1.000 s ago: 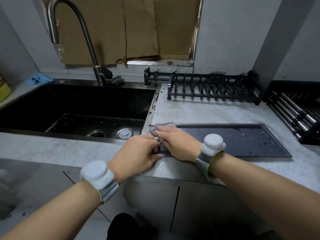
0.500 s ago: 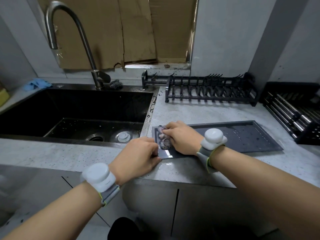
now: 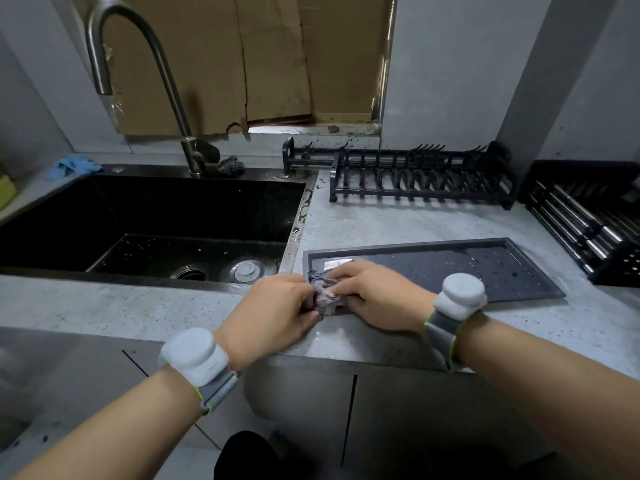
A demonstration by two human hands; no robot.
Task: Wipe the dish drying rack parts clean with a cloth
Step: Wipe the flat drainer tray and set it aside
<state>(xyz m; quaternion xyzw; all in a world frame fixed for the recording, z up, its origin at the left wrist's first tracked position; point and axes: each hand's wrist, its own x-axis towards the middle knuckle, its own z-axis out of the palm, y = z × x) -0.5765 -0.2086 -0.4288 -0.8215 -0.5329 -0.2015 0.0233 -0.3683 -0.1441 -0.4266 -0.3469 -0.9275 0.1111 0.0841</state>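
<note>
A dark grey drip tray [image 3: 491,268] lies flat on the speckled counter, wet with droplets. At its left end a crumpled grey cloth [image 3: 323,295] is bunched between both hands. My left hand [image 3: 273,315] grips the cloth from the left with curled fingers, at the tray's near left corner. My right hand [image 3: 374,294] holds the cloth from the right and rests on the tray. A black plate rack [image 3: 419,178] stands at the back of the counter. Another black rack part with metal rods [image 3: 588,220] sits at the far right.
A black sink [image 3: 149,230] with a drain plug lies to the left, under a tall curved faucet [image 3: 138,64]. A scouring pad [image 3: 231,164] sits behind the sink, a blue cloth [image 3: 72,166] at the far left. Cardboard covers the window behind.
The cloth went from spread at the tray's far left corner to bunched up between both hands at the near left end. Both hands stayed close together.
</note>
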